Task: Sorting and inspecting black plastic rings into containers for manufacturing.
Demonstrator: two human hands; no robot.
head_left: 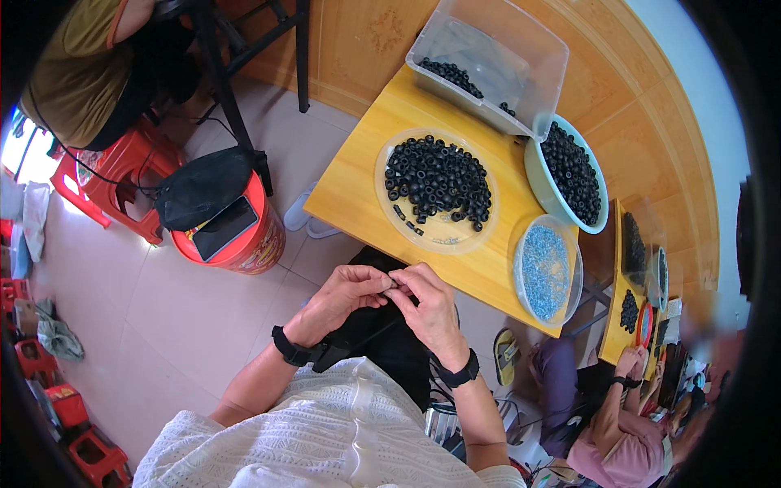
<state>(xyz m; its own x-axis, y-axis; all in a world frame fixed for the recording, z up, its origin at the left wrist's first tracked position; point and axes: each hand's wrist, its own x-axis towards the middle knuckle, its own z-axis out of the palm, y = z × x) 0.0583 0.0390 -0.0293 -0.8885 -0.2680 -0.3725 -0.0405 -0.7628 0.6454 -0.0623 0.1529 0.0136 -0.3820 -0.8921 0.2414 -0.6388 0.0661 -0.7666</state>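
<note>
Black small part (394, 282) being pinched between fingertips of left hand (342, 297) and right hand (431, 313); steadying over lap advisable.

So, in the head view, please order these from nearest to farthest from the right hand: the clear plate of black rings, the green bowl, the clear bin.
From the right hand:
1. Clear plate of black rings, just ahead on the yellow table.
2. Green bowl, farther, ahead to the right.
3. Clear bin, at the far table end.
</note>
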